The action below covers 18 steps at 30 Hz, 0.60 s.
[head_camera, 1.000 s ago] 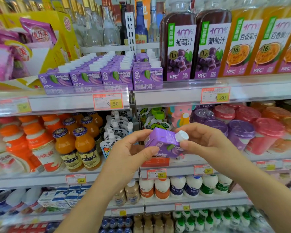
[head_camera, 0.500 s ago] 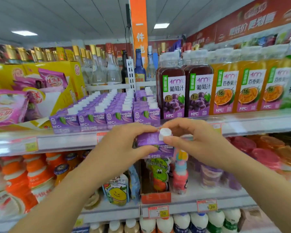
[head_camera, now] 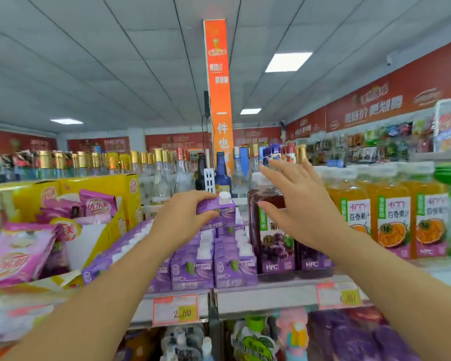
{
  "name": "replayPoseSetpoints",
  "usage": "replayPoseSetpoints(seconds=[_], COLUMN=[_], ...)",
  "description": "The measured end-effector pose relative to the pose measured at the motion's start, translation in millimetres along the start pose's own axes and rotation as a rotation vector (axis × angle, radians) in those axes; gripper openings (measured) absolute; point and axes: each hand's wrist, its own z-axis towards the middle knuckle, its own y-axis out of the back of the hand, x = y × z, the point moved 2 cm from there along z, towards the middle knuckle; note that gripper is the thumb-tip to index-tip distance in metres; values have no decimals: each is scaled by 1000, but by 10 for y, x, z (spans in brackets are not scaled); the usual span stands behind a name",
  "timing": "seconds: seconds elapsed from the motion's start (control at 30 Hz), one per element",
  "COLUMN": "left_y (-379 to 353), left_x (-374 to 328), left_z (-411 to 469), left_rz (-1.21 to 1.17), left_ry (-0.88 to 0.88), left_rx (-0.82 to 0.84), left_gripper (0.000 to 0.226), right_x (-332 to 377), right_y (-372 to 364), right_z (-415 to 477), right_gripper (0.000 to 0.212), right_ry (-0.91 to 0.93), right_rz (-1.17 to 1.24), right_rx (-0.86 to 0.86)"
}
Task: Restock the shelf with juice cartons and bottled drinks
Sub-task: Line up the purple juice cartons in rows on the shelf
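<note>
Shop shelf (head_camera: 271, 298) beneath panel ceiling (head_camera: 115, 61)

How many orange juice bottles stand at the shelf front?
3. Left bottle, middle bottle, right bottle, side by side right of the grape juice. Others may be hidden behind them.

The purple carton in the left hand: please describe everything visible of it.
The purple carton is a small juice box, cardboard by its look, with a white screw cap on top. It is roughly upright above the rows of like cartons on the shelf. The left hand grips it from its left; the right hand does not touch it.
</note>
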Motion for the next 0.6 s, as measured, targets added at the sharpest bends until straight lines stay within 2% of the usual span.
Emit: replayPoseSetpoints(seconds=[0.17, 0.47, 0.6], left_y=[-282, -554, -583], left_x=[83, 216, 233], left_z=[300, 446, 443], left_rz=[-61, -213, -192], left_ry=[55, 64, 43], left_rx=[47, 310, 434], left_gripper=[44, 44, 43], right_x=[-37, -25, -28], right_y=[-97, -121, -134], right_z=[22, 20, 24], right_gripper=[51, 51, 52], right_ry=[30, 21, 11], right_rz=[-38, -26, -23], right_rx=[-55, -77, -64])
